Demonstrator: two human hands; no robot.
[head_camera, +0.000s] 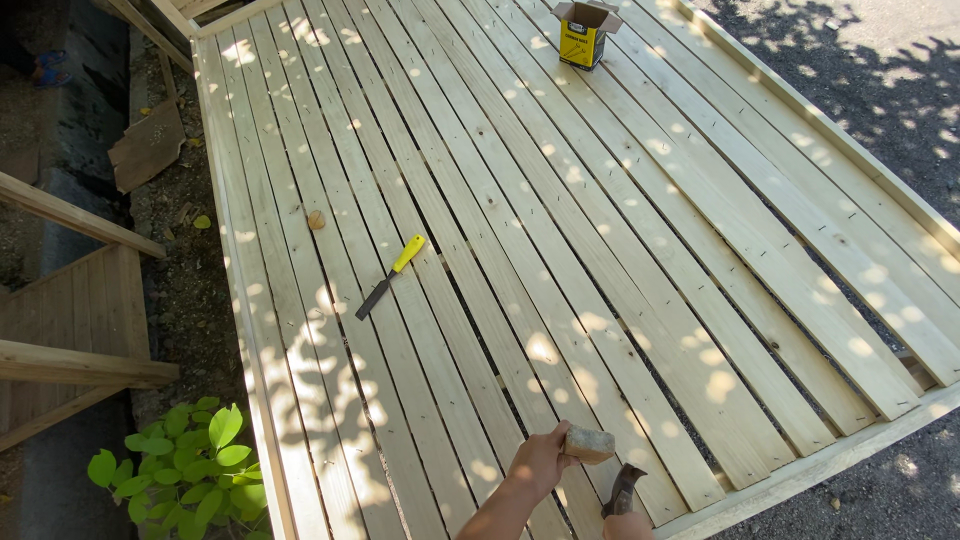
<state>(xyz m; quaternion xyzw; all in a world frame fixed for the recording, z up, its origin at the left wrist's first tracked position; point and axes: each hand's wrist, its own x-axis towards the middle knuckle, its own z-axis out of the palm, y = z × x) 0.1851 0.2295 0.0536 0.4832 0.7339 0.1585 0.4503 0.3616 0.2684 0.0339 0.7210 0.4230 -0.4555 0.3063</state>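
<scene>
Timber decking (560, 250) of pale slats fills most of the frame. At far left, a green leafy plant (190, 470) sits at the lower edge beside the deck. Left of centre, a yellow-handled chisel (390, 277) lies loose on the slats, well apart from my hands. At upper centre-right stands an open yellow carton (585, 33). At bottom centre, my left hand (543, 458) is closed around a small wooden block (589, 444). Just right, my right hand (628, 522) is mostly out of frame, holding a dark tool (623, 490).

Yellow-handled chisel (389, 277) on pale wooden slats (560, 230); open yellow box (584, 33) at far end; green leafy plant (195, 462) beside
</scene>
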